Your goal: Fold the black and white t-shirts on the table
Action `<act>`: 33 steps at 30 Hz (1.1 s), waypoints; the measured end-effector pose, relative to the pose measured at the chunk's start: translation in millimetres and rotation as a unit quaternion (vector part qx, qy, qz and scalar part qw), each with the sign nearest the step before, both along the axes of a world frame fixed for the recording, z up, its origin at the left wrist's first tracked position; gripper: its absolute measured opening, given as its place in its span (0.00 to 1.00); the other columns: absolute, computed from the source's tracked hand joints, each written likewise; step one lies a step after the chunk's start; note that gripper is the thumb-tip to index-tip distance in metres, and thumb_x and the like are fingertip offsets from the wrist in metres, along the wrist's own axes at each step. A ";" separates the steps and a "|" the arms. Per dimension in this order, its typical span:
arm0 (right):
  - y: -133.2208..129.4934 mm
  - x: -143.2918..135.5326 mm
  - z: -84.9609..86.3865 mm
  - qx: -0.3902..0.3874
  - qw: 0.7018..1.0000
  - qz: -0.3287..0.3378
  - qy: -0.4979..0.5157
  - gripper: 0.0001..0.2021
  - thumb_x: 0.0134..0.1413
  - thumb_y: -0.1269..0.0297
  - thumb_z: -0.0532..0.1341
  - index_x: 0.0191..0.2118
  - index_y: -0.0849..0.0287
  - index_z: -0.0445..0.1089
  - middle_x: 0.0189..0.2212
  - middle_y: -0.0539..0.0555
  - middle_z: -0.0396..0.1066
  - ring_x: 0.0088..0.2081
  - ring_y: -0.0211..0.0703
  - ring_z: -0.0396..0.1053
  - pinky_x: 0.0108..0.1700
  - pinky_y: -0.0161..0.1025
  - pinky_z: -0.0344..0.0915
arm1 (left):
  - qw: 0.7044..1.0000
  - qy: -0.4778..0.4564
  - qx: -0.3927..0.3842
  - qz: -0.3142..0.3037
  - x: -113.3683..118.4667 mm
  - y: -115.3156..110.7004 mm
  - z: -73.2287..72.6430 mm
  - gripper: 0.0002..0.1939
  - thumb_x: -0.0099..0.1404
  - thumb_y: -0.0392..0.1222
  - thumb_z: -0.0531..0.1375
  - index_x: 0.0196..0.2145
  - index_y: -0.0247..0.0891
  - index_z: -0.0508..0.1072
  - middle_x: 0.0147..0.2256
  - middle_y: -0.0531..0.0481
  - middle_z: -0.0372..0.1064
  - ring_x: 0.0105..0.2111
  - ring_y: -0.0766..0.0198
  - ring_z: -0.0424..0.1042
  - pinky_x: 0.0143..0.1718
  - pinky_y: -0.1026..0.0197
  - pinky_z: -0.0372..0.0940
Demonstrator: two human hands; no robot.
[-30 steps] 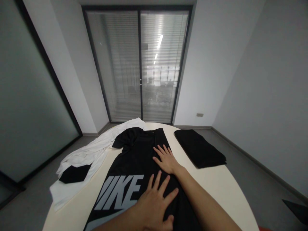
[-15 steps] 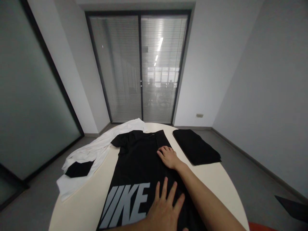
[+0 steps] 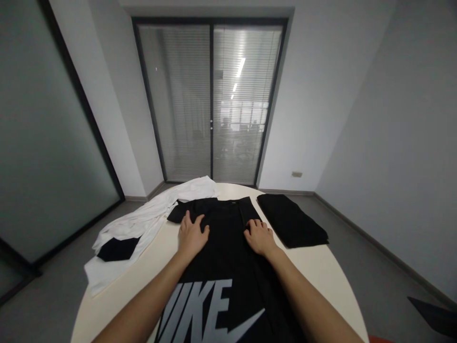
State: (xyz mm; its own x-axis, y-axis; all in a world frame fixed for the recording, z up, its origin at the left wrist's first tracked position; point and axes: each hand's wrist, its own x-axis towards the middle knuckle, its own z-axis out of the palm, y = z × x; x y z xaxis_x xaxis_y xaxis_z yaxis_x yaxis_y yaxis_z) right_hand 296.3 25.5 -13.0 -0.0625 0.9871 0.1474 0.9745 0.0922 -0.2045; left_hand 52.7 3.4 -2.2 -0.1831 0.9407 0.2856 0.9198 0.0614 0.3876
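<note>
A black T-shirt (image 3: 228, 259) with large grey "NIKE" lettering and part of a swoosh lies spread on the round table, its collar at the far end. Its right side is folded inward in a long strip. My left hand (image 3: 193, 234) rests on the shirt's left edge just below the sleeve, fingers apart. On the folded strip at the right lies my right hand (image 3: 260, 237), its fingers slightly bent and thumb apart, touching the cloth. The shirt's near end runs out of view.
A folded black garment (image 3: 291, 220) lies at the table's right. Along the left edge is a crumpled white garment (image 3: 143, 216) with a dark patch (image 3: 118, 249) on it. The pale table (image 3: 324, 274) has a curved edge. Glass doors (image 3: 210, 100) with blinds stand beyond.
My left hand has moved away from me, from beside the lettering to the shirt's left edge near the sleeve. The right hand has stayed on the folded strip. More swoosh shows now.
</note>
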 end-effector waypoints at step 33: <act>4.3 -13.7 -16.1 0.105 0.992 -0.054 -0.041 0.13 0.66 0.55 0.54 0.45 0.58 0.69 0.47 0.60 0.70 0.49 0.55 0.65 0.48 0.46 0.60 | 0.948 -0.120 0.209 -0.207 -44.0 27.3 -23.4 0.18 0.71 0.36 0.51 0.57 0.43 0.65 0.58 0.43 0.62 0.58 0.58 0.67 0.61 0.52 0.63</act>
